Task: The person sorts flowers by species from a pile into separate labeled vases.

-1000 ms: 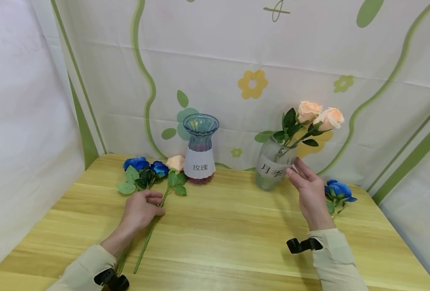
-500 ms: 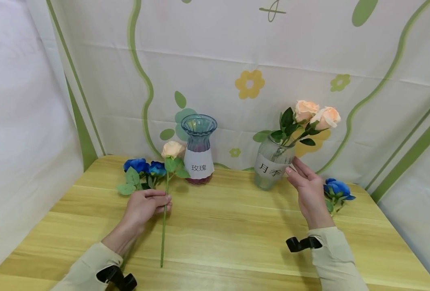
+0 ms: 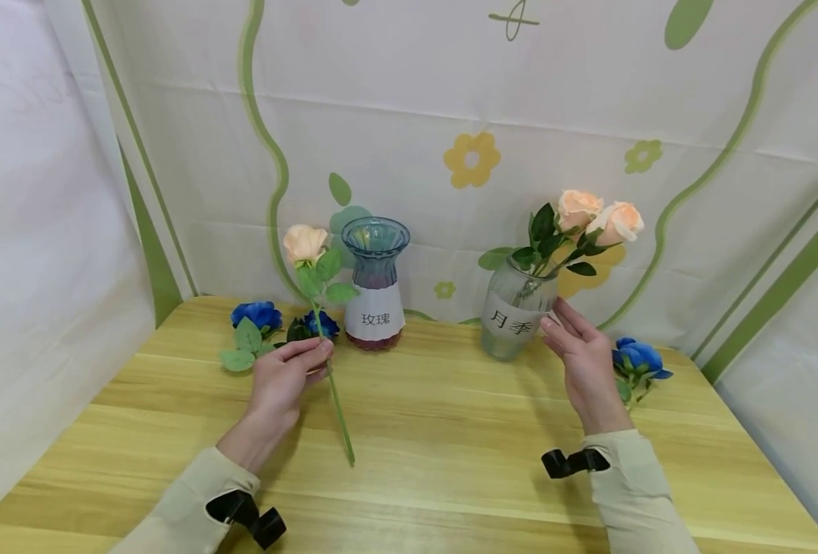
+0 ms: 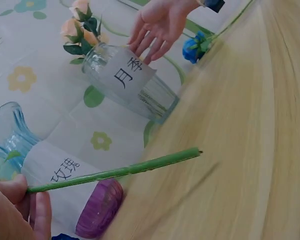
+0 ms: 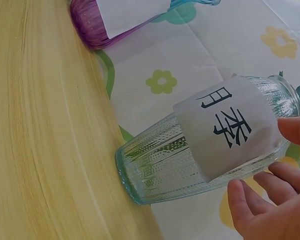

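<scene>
My left hand pinches the green stem of a peach rose between thumb and fingers. The bloom tilts up and left; the stem's cut end hangs over the table, casting a shadow. Just right of the bloom stands a blue-and-purple glass vase with a paper label. My right hand rests its fingertips at the side of a clear ribbed vase, the thumb at its label. This vase holds two peach roses, their stems visible through the glass.
Two blue flowers with green leaves lie on the wooden table behind my left hand. Another blue flower lies right of my right hand. A printed white cloth hangs behind the vases.
My left hand has lifted the peach rose from the table; its bloom rose and swung left while the stem end swung right. My right hand has stayed at the clear vase.
</scene>
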The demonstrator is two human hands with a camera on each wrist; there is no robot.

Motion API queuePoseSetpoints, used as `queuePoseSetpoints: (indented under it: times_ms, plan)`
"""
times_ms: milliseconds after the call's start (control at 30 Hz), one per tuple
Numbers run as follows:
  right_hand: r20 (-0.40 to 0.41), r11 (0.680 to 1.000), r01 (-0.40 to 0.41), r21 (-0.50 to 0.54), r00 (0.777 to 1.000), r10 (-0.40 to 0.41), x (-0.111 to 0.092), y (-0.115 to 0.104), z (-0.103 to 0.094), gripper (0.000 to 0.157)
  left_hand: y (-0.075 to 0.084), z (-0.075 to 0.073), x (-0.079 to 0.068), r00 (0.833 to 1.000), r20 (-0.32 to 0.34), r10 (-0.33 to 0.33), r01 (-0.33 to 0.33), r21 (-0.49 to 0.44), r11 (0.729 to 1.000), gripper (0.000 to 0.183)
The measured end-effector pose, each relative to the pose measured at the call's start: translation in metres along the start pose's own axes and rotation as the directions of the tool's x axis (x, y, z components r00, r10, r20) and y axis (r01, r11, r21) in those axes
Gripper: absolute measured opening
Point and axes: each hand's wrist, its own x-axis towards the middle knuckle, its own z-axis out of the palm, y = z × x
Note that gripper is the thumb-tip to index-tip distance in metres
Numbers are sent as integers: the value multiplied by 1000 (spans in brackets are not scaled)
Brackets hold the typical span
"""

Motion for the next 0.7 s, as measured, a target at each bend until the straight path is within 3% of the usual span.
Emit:
queuePoseSetpoints:
  times_ms: [133,300,500,700]
  plan:
    - [-3,1000,-4,2,1000,4,0,0,0,74,0,11,0,997,-63,47,-50,-36,998,37]
    - [-6,1000,-8,4,1000,8,0,1,0,74,0,28,2,984,-143,108,-133,-174,976,27]
    - [-6,1000,-6,7,1000,6,-1,1,-1,74,1,51,6,969,-212,131,-195,-320,927,22]
    - [-10,1000,-14,-1,1000,14,1,0,0,73,4,77,8,947,-277,160,-272,-436,858,14]
